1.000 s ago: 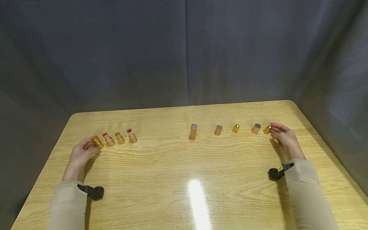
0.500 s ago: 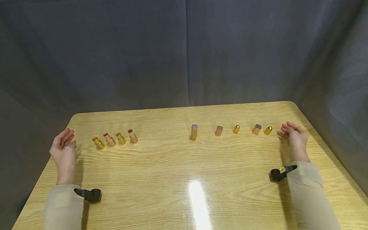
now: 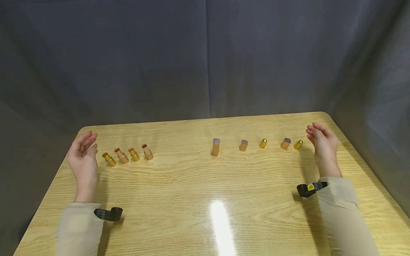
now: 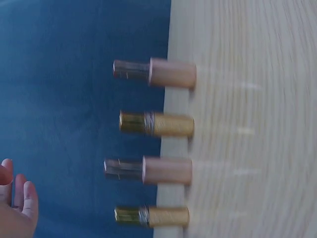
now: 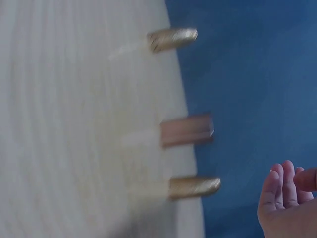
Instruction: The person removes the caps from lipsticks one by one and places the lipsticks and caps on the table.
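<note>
My left hand [image 3: 84, 163] is raised just left of a row of uncapped lipsticks, fingers loosely bent and holding nothing. From the left stand a gold lipstick [image 3: 110, 160], a pink one, another gold one and a pink lipstick [image 3: 147, 152]; the left wrist view shows them upright and slightly blurred. Across the table, my right hand [image 3: 325, 149] hovers with relaxed fingers and nothing in them. Nearest to it stands a bullet-shaped gold cap [image 3: 298, 145], beside a squarish pink cap [image 3: 285, 143]. Further left are another gold cap [image 3: 263, 143] and another pink cap [image 3: 243, 145].
A taller pink tube [image 3: 216, 147], looking like a closed lipstick, stands alone near the middle of the wooden table [image 3: 179, 199]. Dark curtain [image 3: 144, 64] hangs behind and at both sides. A black wrist camera is strapped over each sleeve.
One second ago my left hand was at the leftmost gold lipstick and my right at the rightmost gold cap. Both hands moved off outward, then shifted inward and up. The lipsticks and caps stay put.
</note>
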### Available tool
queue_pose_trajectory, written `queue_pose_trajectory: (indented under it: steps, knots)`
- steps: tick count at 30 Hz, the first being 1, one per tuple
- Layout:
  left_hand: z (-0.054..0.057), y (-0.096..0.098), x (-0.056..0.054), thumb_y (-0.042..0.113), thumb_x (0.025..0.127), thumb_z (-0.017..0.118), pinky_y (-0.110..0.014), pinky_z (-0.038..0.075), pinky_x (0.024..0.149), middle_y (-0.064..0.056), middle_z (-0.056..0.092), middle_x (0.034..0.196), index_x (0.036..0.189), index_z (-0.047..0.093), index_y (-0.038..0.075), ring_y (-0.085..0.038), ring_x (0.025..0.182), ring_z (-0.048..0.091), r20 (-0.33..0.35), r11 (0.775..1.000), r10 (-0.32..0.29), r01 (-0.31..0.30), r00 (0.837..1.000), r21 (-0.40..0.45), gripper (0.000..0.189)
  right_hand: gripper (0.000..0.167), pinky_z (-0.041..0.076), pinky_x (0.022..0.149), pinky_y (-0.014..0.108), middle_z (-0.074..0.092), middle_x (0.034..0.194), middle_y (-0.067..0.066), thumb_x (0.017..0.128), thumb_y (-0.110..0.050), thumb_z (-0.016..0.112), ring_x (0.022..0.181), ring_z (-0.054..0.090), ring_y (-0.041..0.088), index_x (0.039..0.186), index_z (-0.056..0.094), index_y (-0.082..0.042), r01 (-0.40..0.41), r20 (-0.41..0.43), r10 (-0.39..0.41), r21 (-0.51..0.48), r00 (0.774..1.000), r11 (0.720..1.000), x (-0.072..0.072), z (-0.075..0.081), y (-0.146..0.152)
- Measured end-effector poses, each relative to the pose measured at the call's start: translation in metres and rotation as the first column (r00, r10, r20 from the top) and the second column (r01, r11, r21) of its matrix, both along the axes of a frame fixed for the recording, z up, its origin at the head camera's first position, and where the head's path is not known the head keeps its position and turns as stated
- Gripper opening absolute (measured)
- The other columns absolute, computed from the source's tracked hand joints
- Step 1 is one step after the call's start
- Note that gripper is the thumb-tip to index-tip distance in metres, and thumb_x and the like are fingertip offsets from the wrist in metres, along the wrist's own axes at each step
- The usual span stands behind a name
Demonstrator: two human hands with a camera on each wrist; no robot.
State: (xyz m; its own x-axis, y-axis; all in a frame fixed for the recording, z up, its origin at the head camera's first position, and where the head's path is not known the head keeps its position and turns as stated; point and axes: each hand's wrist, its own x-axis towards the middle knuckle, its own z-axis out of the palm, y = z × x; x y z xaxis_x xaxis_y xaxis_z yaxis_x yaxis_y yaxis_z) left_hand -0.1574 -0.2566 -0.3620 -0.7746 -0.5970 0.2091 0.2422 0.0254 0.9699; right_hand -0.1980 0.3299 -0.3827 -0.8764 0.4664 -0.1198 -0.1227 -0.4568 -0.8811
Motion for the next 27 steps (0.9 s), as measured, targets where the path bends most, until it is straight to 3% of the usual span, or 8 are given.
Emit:
queue_pose_trajectory:
  steps: [9, 15, 20, 24, 27]
  knots:
    - [0.001, 0.033, -0.004, -0.011, 0.091, 0.041, -0.01, 0.046, 0.084, 0.014, 0.064, 0.097, 0.118, 0.061, 0.004, -0.003, 0.1, 0.058, 0.044, 0.986, -0.121, 0.125, 0.992, -0.109, 0.037, 0.02, 0.053, 0.071, 0.014, 0.07, 0.085, -0.003, 0.096, 0.003, 0.046, 0.078, 0.066, 0.006, 0.097, 0.063, -0.008, -0.121, -0.098, 0.137, 0.151, 0.986, 0.981, -0.001, 0.016, -0.042]
    - [-0.004, 0.054, -0.003, -0.009, 0.093, 0.043, -0.008, 0.046, 0.085, 0.019, 0.061, 0.098, 0.124, 0.056, -0.001, -0.001, 0.102, 0.057, 0.149, 0.957, -0.222, 0.245, 0.964, -0.159, 0.035, 0.021, 0.051, 0.077, 0.011, 0.068, 0.09, -0.01, 0.097, 0.001, 0.044, 0.085, 0.064, 0.001, 0.102, 0.059, -0.013, -0.259, -0.052, 0.289, 0.317, 0.956, 0.912, 0.0, 0.014, -0.072]
    - [-0.01, 0.071, -0.004, -0.006, 0.094, 0.042, -0.009, 0.044, 0.087, 0.018, 0.059, 0.101, 0.128, 0.054, 0.0, -0.004, 0.104, 0.056, 0.27, 0.909, -0.336, 0.386, 0.902, -0.158, 0.036, 0.023, 0.051, 0.08, 0.01, 0.066, 0.094, -0.013, 0.095, 0.002, 0.047, 0.09, 0.063, -0.001, 0.106, 0.057, -0.015, -0.335, -0.005, 0.372, 0.427, 0.928, 0.84, -0.001, 0.01, -0.091]
    - [-0.016, 0.081, -0.006, -0.003, 0.095, 0.039, -0.012, 0.044, 0.088, -0.003, 0.059, 0.118, 0.132, 0.051, 0.001, -0.008, 0.108, 0.054, 0.363, 0.849, -0.425, 0.504, 0.829, -0.158, 0.039, 0.022, 0.05, 0.081, 0.009, 0.065, 0.096, -0.015, 0.094, 0.001, 0.051, 0.091, 0.063, -0.002, 0.114, 0.055, -0.009, -0.39, 0.049, 0.419, 0.475, 0.907, 0.789, -0.001, 0.007, -0.106]
    - [-0.021, 0.088, -0.009, -0.002, 0.096, 0.037, -0.013, 0.044, 0.088, -0.017, 0.054, 0.129, 0.135, 0.049, 0.0, -0.018, 0.115, 0.053, 0.416, 0.796, -0.481, 0.583, 0.771, -0.16, 0.041, 0.025, 0.05, 0.082, 0.009, 0.064, 0.097, -0.016, 0.094, 0.002, 0.051, 0.093, 0.063, -0.003, 0.119, 0.053, -0.003, -0.429, 0.082, 0.45, 0.49, 0.889, 0.759, -0.002, 0.005, -0.117]
